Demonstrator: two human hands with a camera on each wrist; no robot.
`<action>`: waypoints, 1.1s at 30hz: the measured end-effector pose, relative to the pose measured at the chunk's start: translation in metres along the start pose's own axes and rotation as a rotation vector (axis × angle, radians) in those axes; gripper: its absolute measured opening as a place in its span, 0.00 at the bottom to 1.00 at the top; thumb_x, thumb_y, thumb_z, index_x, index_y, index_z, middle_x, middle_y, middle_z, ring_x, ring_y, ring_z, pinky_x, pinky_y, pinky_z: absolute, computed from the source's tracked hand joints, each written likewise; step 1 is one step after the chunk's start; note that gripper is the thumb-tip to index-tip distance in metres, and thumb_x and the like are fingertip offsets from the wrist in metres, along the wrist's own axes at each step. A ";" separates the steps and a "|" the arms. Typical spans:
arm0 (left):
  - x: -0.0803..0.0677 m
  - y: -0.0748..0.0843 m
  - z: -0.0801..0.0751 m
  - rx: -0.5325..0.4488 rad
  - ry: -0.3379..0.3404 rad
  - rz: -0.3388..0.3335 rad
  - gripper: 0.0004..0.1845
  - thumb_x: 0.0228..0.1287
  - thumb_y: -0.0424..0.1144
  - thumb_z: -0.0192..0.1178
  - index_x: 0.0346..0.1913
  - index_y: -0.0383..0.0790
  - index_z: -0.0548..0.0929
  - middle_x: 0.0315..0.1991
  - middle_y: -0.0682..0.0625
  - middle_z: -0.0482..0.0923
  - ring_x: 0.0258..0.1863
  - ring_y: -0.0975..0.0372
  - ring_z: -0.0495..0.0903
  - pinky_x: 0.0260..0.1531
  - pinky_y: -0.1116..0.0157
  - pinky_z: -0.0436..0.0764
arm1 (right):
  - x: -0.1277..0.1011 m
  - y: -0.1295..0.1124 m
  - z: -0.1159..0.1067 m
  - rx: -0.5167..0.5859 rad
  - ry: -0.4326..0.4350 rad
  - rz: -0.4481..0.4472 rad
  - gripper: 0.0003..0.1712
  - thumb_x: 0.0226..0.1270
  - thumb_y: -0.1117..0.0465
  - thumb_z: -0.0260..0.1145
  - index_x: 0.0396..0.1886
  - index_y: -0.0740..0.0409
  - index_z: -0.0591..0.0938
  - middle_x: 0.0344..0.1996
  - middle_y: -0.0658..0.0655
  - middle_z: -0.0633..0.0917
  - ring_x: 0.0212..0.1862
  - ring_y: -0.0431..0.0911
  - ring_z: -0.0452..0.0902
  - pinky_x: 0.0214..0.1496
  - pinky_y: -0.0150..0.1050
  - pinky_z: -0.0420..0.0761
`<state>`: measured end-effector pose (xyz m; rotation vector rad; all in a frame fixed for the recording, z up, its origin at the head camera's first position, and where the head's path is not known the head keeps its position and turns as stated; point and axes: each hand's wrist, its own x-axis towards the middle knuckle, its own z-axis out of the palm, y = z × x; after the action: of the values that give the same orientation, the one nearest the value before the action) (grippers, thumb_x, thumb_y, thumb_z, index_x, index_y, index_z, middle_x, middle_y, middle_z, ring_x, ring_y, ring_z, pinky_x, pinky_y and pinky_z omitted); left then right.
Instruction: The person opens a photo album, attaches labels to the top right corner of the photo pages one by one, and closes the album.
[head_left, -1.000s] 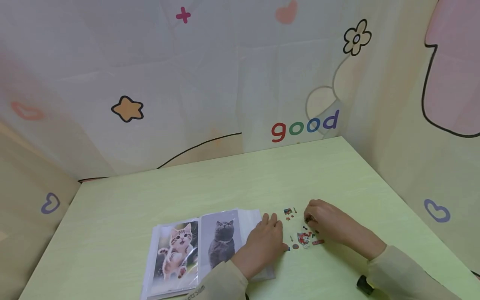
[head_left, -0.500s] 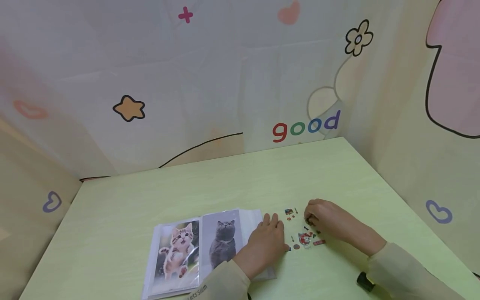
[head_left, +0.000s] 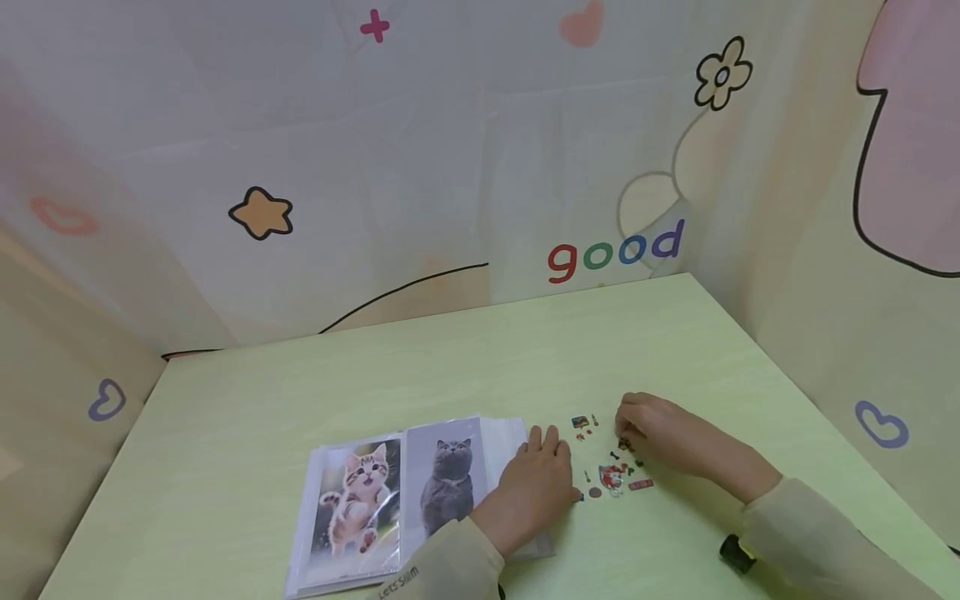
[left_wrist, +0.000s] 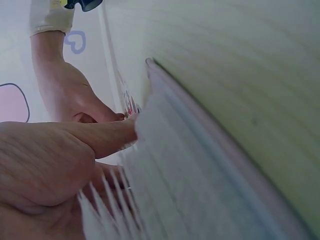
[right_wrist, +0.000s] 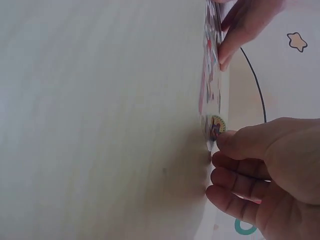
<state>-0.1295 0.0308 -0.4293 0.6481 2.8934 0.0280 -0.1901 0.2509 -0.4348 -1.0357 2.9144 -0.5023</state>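
In the head view my left hand (head_left: 531, 487) rests with fairly straight fingers across the right edge of an open photo album (head_left: 300, 533), its thumb at the edge of a clear sticker sheet (head_left: 600, 454). My right hand (head_left: 663, 433) is at the sheet's right side. Between its thumb and index finger it pinches a small round sticker (right_wrist: 218, 125) with a yellow rim, seen in the right wrist view. That sticker is partly covered by the fingers and stands up from the sheet. The left wrist view shows the album's stacked pages (left_wrist: 185, 165) beneath my left hand.
The album shows a kitten photo (head_left: 360, 500) and a grey cat photo (head_left: 450, 483). A small black cylindrical thing (head_left: 737, 554) is at my right sleeve. Printed cloth walls (head_left: 420, 167) border the light green table (head_left: 420, 375) behind and at both sides.
My right hand has moved very slightly up and away, and more of the dark round sticker shows beneath its fingers. My left hand stays on the album; the head view has shifted slightly.
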 end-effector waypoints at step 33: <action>0.000 -0.002 -0.002 0.052 0.034 0.035 0.32 0.69 0.55 0.66 0.67 0.37 0.79 0.70 0.44 0.73 0.70 0.52 0.71 0.61 0.62 0.77 | -0.009 0.013 -0.014 0.303 0.085 0.076 0.11 0.65 0.73 0.69 0.33 0.52 0.82 0.29 0.42 0.81 0.30 0.36 0.71 0.31 0.31 0.75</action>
<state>-0.1309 0.0293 -0.4279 0.7134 2.9238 -0.0326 -0.1932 0.2702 -0.4261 -0.8802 2.8103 -0.9690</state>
